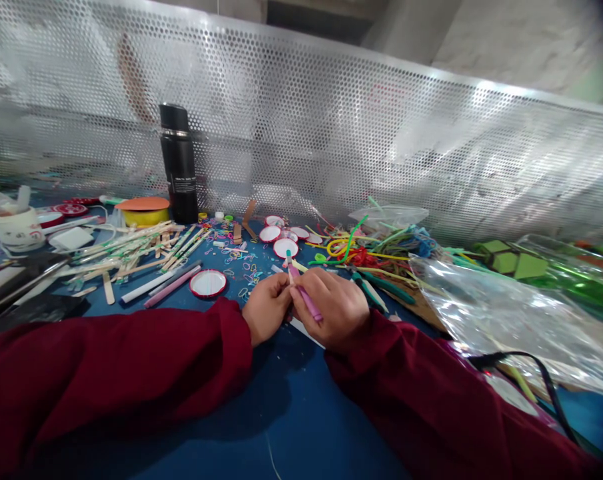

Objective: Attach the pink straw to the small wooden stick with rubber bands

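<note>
My right hand (334, 303) is closed around a slim pink pen-shaped tool (308, 300) with a teal end, which slants up and away from me. Against it, my left hand (268, 307) has its thumb and fingers pinched together; what lies between them is hidden. Both hands meet low over the blue table (281, 413). A white strip (306, 331) shows partly from under the right hand. Just beyond the fingers lies a red-rimmed white lid (286, 249), and another round lid (208, 283) rests to the left of my left hand.
Wooden sticks (131, 250) and tubes (174, 285) lie at left, before a black bottle (180, 167). Colourful pipe cleaners (366, 247), green-handled pliers (368, 290) and a clear plastic sheet (511, 313) spread at right. A perforated metal screen (301, 113) stands behind.
</note>
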Motion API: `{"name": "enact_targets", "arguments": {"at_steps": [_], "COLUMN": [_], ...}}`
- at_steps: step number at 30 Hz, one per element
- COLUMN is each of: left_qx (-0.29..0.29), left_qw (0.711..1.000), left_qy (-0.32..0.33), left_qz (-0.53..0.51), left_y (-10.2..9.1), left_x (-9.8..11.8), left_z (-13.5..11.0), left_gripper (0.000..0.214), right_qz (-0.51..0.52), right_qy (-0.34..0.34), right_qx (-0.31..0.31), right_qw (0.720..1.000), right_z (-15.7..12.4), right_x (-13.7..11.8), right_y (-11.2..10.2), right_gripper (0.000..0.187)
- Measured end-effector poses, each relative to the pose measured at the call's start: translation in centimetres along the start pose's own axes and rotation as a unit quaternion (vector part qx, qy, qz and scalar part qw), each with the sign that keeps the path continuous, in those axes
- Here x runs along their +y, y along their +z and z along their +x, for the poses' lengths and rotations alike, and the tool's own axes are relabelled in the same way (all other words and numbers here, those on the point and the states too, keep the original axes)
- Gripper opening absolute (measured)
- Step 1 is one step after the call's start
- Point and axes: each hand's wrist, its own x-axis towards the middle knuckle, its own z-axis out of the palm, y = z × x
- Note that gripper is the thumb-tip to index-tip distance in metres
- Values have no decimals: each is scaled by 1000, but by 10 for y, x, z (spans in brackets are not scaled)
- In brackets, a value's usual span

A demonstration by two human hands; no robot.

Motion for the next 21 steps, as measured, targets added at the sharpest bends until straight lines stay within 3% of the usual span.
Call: {"name": "enact_targets", "arguments": {"at_steps": [21], "left_qx": [1], "left_qw": [1000], "left_qy": [-1], "left_qz": [-6], "left_y": [0], "left_x": [1], "left_z": [1], "left_gripper": [23], "right_qz": [3], "right_qy": [-8], "right_qx": [5], "right_qw": [1000], "right_z": [1], "right_x": [0], "right_y": [-1], "right_gripper": [16]}}
